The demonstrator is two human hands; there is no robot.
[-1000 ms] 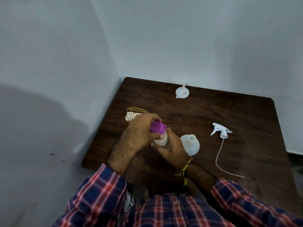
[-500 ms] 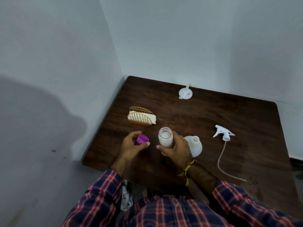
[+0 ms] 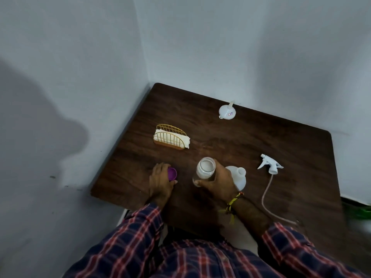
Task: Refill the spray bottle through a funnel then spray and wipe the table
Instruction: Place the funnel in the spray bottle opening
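Left hand clutched the purple cap at the table — right hand gripped the open jar

An open clear jar of whitish liquid stands upright near the front of the dark wooden tabletop, gripped round its side by the right hand. Its purple cap is off, lying at the tabletop to the left, under the fingers of the left hand. Just right of the jar, partly hidden by the right hand, stands the white spray bottle, its neck uncapped. Farther right lies the white trigger sprayer on its side, its tube trailing toward the near edge. A white funnel rests at the far edge, spout pointing away.
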